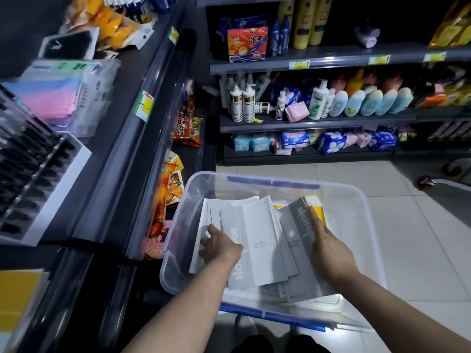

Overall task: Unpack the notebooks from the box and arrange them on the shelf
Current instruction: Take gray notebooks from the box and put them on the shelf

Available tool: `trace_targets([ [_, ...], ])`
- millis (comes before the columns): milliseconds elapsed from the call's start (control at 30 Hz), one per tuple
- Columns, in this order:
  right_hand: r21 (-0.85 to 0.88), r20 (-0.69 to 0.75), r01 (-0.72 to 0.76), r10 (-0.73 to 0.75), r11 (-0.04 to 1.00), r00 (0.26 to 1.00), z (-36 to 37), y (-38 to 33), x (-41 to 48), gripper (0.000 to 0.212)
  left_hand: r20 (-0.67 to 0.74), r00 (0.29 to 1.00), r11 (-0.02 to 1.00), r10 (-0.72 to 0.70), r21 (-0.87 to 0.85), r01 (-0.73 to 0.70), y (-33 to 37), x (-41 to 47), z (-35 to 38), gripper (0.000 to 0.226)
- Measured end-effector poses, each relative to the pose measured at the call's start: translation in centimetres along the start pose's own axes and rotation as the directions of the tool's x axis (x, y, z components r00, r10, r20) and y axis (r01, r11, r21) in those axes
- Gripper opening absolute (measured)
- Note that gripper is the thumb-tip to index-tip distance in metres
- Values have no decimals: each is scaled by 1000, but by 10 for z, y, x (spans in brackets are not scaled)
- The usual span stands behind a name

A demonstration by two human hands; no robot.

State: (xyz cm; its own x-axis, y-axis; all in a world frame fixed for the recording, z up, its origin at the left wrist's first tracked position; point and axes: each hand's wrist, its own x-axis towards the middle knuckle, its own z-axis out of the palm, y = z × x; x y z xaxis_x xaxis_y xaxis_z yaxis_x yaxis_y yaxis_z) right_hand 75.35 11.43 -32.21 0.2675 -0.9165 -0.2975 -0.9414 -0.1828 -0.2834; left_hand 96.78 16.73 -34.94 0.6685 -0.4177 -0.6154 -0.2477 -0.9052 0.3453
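Note:
A clear plastic box [362,200] with blue handles stands on the floor in front of me. Several grey and white notebooks [260,233] lie fanned inside it, and a yellow one [317,207] shows beneath them at the far right. My left hand [219,247] rests on the left side of the pile, fingers spread over a white cover. My right hand [328,248] grips the right edge of a grey notebook [300,225], index finger stretched along that edge. The shelf [114,128] to my left is dark grey.
The left shelf carries packs of pink and blue cloths [58,95], a black rack [33,164] and a yellow item [17,296] at its near end. Snack packets [173,189] sit on lower shelves beside the box. Shampoo bottles [316,98] fill shelves ahead. White tiled floor [407,225] lies right.

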Motion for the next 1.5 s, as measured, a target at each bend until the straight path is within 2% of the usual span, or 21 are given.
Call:
trace_targets([
  [100, -31, -9, -8, 8, 999, 1000, -3, 1, 1, 93, 19, 999, 984, -48, -171, 51, -2, 6, -2, 62],
  [167, -31, -1, -5, 5, 999, 1000, -5, 3, 0, 93, 27, 1000, 984, -13, -180, 18, -3, 7, -5, 46],
  [333, -16, -8, 33, -33, 999, 999, -3, 0, 0, 93, 25, 975, 969, 219, -125, -214, 8, -9, -2, 44],
  [400, 13, -12, 33, -33, 999, 999, -3, 5, 0, 91, 1, 955, 953, 296, -74, -295, 5, -12, -1, 49],
  [533, 90, -56, 63, -59, 994, 997, -11, 15, 0, 81, -88, 931, 929, 355, -76, -361, -4, -15, -19, 84],
  [633, 139, -67, 126, -117, 982, 991, -21, 16, 2, 78, -162, 914, 902, 372, -170, -397, -7, -23, -37, 86],
  [833, 295, -141, 310, -280, 904, 950, -54, 16, 16, 72, -315, 908, 869, 276, -322, -376, -18, -42, -64, 86],
  [967, 330, -145, 405, -378, 853, 914, -76, 15, 22, 73, -448, 871, 810, 202, -424, -405, -29, -77, -73, 86],
  [1167, 207, -112, 630, -622, 748, 775, -98, 4, 10, 76, -578, 813, 803, 71, -451, -391, -46, -157, -76, 84],
  [1300, 227, -96, 734, -735, 640, 671, -102, -14, -3, 76, -633, 770, 780, -78, -520, -349, -65, -208, -70, 84],
  [1500, 231, -61, 836, -850, 497, 523, -100, -46, -38, 79, -727, 643, 798, -242, -526, -295, -98, -283, -58, 80],
])
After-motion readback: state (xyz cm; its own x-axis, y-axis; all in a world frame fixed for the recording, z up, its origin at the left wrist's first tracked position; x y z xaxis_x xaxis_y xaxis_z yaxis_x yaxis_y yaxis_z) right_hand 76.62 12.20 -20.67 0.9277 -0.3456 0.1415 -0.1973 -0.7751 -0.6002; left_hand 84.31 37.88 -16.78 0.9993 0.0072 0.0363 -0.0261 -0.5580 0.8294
